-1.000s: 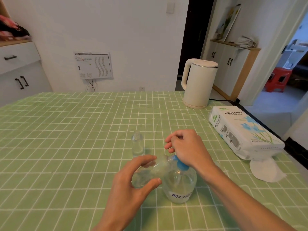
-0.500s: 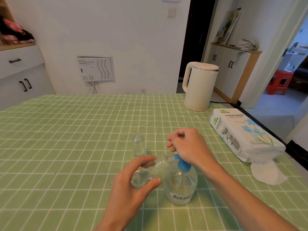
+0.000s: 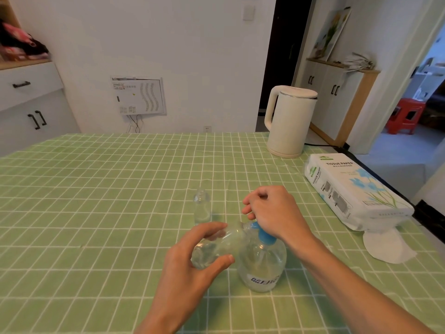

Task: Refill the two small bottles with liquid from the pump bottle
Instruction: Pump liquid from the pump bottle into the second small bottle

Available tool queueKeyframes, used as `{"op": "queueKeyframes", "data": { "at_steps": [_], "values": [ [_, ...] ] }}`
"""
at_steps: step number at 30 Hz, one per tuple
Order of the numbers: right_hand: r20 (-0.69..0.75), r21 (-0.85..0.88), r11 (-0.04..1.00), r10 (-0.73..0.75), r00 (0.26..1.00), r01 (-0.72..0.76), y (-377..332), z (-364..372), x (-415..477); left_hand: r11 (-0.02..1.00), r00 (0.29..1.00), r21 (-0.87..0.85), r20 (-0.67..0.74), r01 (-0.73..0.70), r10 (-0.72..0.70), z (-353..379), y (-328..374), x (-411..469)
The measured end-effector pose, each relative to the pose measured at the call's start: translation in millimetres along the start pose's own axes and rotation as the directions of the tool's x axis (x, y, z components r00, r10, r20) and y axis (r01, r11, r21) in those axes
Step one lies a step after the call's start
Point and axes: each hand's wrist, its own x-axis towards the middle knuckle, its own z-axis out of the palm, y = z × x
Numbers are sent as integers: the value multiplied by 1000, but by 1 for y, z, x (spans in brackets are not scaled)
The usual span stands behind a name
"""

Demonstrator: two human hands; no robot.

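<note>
A clear pump bottle (image 3: 262, 266) with a blue pump head and a white label stands on the green checked tablecloth (image 3: 96, 201). My right hand (image 3: 274, 213) rests on top of the blue pump head, fingers curled. My left hand (image 3: 190, 268) holds a small clear bottle (image 3: 216, 247) tilted on its side, its mouth up against the pump spout. Some clear liquid lies inside it. A second small clear bottle (image 3: 202, 208) stands upright and uncapped just beyond my left hand, untouched.
A cream electric kettle (image 3: 289, 124) stands at the far right of the table. A pack of tissue paper (image 3: 351, 191) lies along the right edge, with a loose white tissue (image 3: 387, 244) in front of it. White cabinets stand beyond the table on both sides.
The hands and bottles keep almost the same pose; the view has tilted up a little, so everything sits slightly lower in the frame.
</note>
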Motion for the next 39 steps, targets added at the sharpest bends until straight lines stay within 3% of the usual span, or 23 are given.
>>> {"op": "queueKeyframes", "data": {
  "at_steps": [31, 39],
  "values": [
    [-29, -112, 993, -43, 999, 39, -8, -4, -1, 1000, 1000, -2, 8, 5, -5, -4, 3, -1],
    [-28, -33, 999, -7, 1000, 6, -3, -1, 0, 1000, 1000, -17, 4, 4, -4, -3, 3, 2]
  ]
}}
